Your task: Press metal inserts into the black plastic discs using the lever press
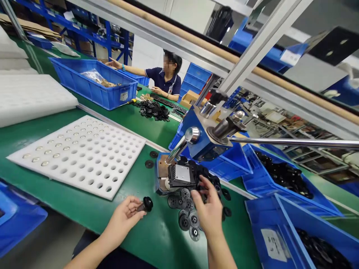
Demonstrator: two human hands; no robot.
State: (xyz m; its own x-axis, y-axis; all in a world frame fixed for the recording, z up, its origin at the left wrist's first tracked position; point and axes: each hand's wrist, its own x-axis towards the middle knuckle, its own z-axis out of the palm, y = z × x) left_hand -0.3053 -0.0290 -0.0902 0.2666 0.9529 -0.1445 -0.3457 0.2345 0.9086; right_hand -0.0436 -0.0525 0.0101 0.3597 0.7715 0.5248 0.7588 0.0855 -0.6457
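Observation:
My left hand [126, 216] is closed around a small dark cylindrical part with a wide black flanged end [147, 204], held just above the green table. My right hand [209, 205] has its thumb and fingers apart and nothing visible between them. It hovers over the right side of a loose group of round black discs with hubs [185, 220]. Just beyond its fingertips stands a blue hand press [196, 138], with a black finned block with a silver plate [182, 173] at its base. More black discs lie behind the block, partly hidden.
A white foam tray with rows of holes [92, 164] lies at left, some holes filled with pale round pieces. Blue bins [269, 224] of black parts stand at right. Across the table a co-worker [165, 80] sits behind a black parts pile [154, 110]. A metal lever [294, 142] extends right.

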